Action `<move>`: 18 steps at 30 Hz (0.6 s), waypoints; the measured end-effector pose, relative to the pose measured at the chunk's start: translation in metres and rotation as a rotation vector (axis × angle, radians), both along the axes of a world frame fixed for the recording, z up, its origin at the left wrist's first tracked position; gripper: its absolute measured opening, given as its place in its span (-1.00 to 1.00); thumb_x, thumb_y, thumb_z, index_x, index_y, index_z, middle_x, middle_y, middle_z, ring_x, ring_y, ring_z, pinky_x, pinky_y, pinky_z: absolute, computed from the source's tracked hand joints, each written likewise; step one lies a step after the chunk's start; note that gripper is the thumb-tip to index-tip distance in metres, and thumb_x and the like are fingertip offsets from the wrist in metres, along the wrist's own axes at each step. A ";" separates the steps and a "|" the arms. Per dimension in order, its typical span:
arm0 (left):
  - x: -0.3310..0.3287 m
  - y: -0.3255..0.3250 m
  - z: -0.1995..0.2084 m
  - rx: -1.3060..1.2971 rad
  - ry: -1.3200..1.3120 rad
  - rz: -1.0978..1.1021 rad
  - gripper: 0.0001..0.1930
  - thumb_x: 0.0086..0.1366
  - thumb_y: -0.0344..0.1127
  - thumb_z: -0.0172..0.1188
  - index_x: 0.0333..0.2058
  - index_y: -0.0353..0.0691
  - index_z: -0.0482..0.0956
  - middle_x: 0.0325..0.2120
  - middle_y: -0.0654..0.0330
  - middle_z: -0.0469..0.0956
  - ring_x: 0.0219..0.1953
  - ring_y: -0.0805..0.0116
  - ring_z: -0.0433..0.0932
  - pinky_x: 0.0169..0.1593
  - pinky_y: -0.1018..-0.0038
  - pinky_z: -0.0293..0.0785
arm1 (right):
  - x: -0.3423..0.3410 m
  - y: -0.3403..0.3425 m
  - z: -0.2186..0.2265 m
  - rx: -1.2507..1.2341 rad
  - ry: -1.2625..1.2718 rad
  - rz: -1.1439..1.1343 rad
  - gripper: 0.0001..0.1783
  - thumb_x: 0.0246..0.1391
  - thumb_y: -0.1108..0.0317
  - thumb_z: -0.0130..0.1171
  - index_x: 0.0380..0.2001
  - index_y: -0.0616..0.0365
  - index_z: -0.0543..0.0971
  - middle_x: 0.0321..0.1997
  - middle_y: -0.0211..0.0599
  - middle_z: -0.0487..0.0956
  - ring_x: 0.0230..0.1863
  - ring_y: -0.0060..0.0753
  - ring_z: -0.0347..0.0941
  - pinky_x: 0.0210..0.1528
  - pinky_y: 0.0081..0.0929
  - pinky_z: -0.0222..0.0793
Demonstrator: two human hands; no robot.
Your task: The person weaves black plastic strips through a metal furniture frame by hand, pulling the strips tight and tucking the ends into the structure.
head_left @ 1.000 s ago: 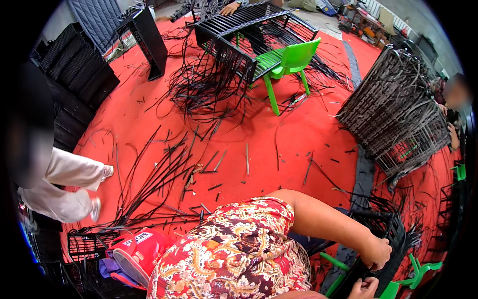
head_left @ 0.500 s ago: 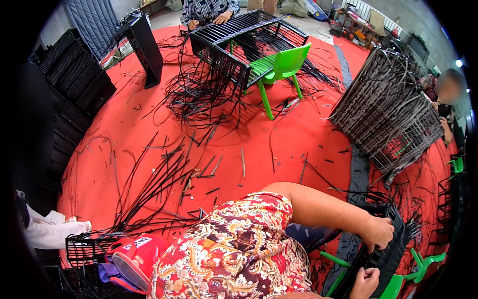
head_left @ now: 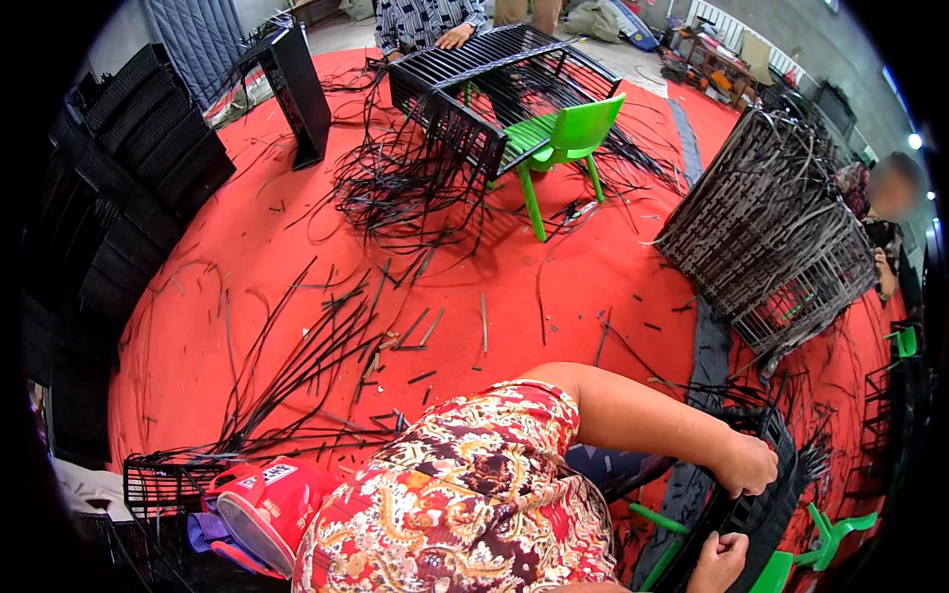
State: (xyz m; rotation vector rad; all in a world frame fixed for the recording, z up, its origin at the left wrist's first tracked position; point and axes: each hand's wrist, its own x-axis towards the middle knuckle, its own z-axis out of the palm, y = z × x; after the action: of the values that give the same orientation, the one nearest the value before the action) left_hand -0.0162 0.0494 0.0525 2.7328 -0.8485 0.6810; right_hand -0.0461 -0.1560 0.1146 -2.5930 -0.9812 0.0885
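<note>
At the lower right, both my hands work close together over a black woven piece [head_left: 776, 504] with a frame of dark strips. My left hand [head_left: 748, 465], on the arm stretched across from the patterned sleeve, has its fingers curled down at the top of the piece. Nearer the lower edge, my right hand [head_left: 718, 561] is closed with fingertips and thumb together. Whatever lies between the fingers of either hand is too small or hidden to name. Loose strip ends [head_left: 816, 463] fan out beyond the piece's far side.
Black strips [head_left: 405, 198] trail over the red floor covering [head_left: 415, 326]. Ahead stand a black slatted frame [head_left: 465, 74] with a person behind it, and a green chair [head_left: 573, 133]. Stacked black woven pieces [head_left: 158, 128] rise at left, stacked frames [head_left: 761, 227] at right. A red bag [head_left: 272, 509] lies lower left.
The view has shifted slightly. My left hand has moved a little over the woven piece, its fingers still curled; my right hand stays nearly in place. The pale shoes at left have mostly left view.
</note>
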 end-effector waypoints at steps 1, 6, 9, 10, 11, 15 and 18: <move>0.000 0.001 -0.001 -0.022 -0.020 0.002 -0.75 -0.11 -0.05 0.31 -0.50 -0.05 0.65 -0.38 0.29 0.52 -0.16 0.23 0.45 -0.14 0.36 0.43 | 0.000 0.001 0.001 0.004 0.006 -0.001 -0.71 -0.07 0.18 0.27 -0.49 0.17 0.46 -0.56 -0.23 0.48 -0.50 -0.24 0.39 -0.34 -0.29 0.34; 0.007 0.009 -0.014 -0.100 -0.024 -0.032 -0.75 -0.11 -0.05 0.31 -0.48 -0.03 0.64 -0.35 0.29 0.51 -0.14 0.23 0.43 -0.14 0.33 0.42 | 0.005 0.005 -0.003 0.014 0.027 0.018 -0.70 -0.05 0.18 0.26 -0.49 0.17 0.44 -0.56 -0.25 0.45 -0.50 -0.27 0.37 -0.34 -0.31 0.33; 0.007 0.008 -0.004 -0.038 -0.070 -0.077 -0.76 -0.10 -0.05 0.31 -0.46 0.00 0.64 -0.35 0.30 0.52 -0.14 0.23 0.45 -0.14 0.30 0.41 | -0.003 -0.003 -0.004 0.064 0.009 -0.005 -0.70 -0.03 0.19 0.25 -0.50 0.18 0.42 -0.56 -0.27 0.43 -0.50 -0.30 0.35 -0.35 -0.34 0.33; 0.004 0.011 0.002 -0.001 -0.068 -0.068 -0.77 -0.10 -0.05 0.31 -0.46 0.01 0.64 -0.35 0.31 0.52 -0.13 0.23 0.45 -0.14 0.29 0.41 | -0.003 -0.002 -0.004 0.076 0.014 -0.004 -0.70 -0.03 0.20 0.25 -0.50 0.18 0.42 -0.56 -0.27 0.43 -0.50 -0.31 0.35 -0.35 -0.35 0.33; -0.002 0.015 0.014 0.066 0.005 -0.020 -0.77 -0.08 -0.06 0.30 -0.43 0.03 0.64 -0.35 0.34 0.55 -0.12 0.24 0.47 -0.15 0.27 0.41 | -0.003 -0.003 -0.004 0.084 0.013 0.000 -0.71 -0.03 0.21 0.25 -0.50 0.18 0.42 -0.56 -0.28 0.43 -0.50 -0.32 0.35 -0.35 -0.35 0.33; 0.019 0.023 0.007 0.037 0.148 -0.073 -0.80 -0.03 -0.12 0.28 -0.40 0.01 0.64 -0.35 0.32 0.57 -0.13 0.21 0.48 -0.21 0.22 0.45 | -0.005 -0.003 -0.007 0.104 0.005 0.033 -0.73 -0.03 0.25 0.25 -0.51 0.19 0.41 -0.57 -0.29 0.42 -0.50 -0.34 0.35 -0.35 -0.37 0.33; 0.027 0.023 0.004 0.034 0.179 -0.097 -0.81 -0.03 -0.14 0.28 -0.41 0.00 0.64 -0.36 0.30 0.57 -0.15 0.19 0.49 -0.23 0.20 0.45 | -0.006 -0.002 -0.005 0.102 0.026 0.027 -0.75 -0.02 0.27 0.25 -0.48 0.20 0.42 -0.54 -0.27 0.43 -0.49 -0.35 0.35 -0.34 -0.38 0.34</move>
State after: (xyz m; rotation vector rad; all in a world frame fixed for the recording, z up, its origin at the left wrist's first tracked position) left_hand 0.0109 0.0720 0.0561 2.7103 -0.9498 0.4001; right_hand -0.0524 -0.1579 0.1094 -2.4802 -0.9857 0.0771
